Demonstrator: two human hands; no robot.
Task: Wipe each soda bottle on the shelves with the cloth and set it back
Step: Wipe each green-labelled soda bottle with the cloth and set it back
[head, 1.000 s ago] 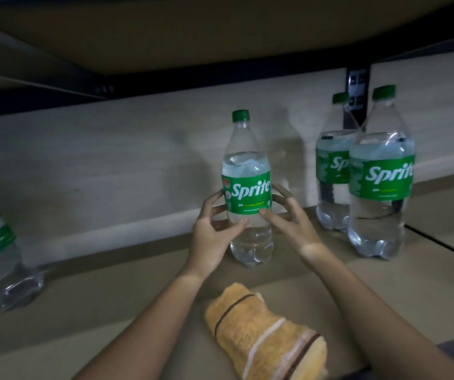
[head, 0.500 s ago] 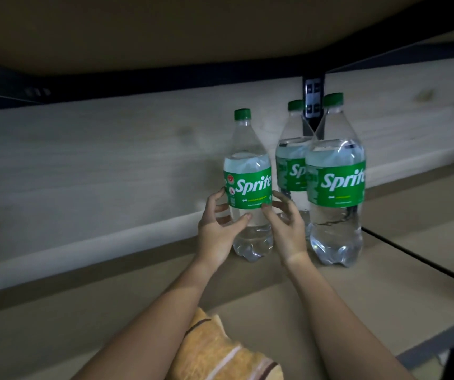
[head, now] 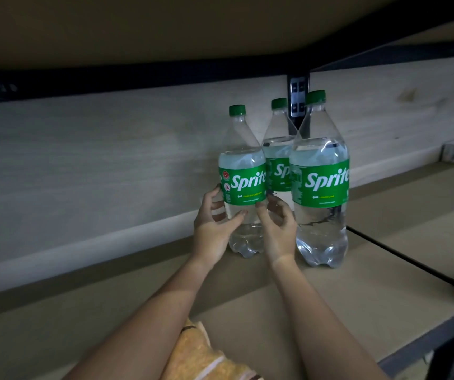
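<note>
At about 6 o'clock in the head view, low between the forearms, the orange striped cloth lies on the shelf board, well apart from the bottles; a second ago it showed nearly whole, so the view has swung rightward and now cuts most of it off. Moving right, the left hand curls round the lower body of the held Sprite bottle, thumb across the front below the green label and fingers wrapping the far side at the bottle's 9 o'clock. That bottle stands upright near the picture's centre, base apparently on the board. A second ago it stood well apart from the pair to its right; now it sits just beside them, overlapping the rear Sprite bottle at its 2 o'clock. I read this as the set-back step nearly done: the bottle has been slid into the group. On the bottle's 3 o'clock side the right hand cups it, thumb tip at the label's lower edge, fingers curved behind, squeezed into the gap toward the front Sprite bottle. Both wrists are straight, forearms reaching up from 6 o'clock. Whether the grip is easing I cannot tell. Next should come letting go, then fetching the cloth
</note>
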